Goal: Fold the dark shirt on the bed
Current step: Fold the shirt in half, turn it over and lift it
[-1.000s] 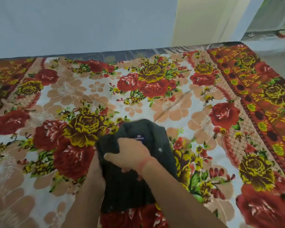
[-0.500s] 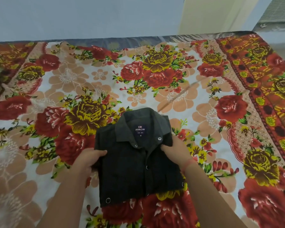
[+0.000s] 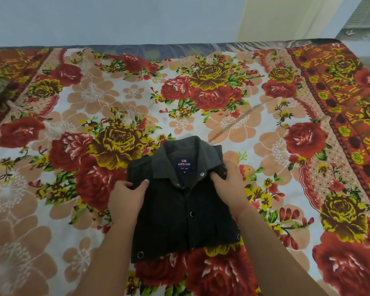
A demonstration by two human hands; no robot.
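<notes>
Shirt (image 3: 186,221) folded on bed (image 3: 94,92): soft, light, floppy. Left hand (image 3: 126,197) pinches edge left of collar (image 3: 179,149); right hand (image 3: 229,184) grips fold right of collar. Lift by side edges.

Home bedroom: bed (image 3: 51,210) under floral bedsheet (image 3: 222,129), plain wall (image 3: 115,18) behind.

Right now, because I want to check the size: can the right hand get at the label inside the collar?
Probably yes. The label lies uncovered in the open collar, beside the right hand, with nothing between; but that hand grips the dark shirt and would have to let go.
</notes>
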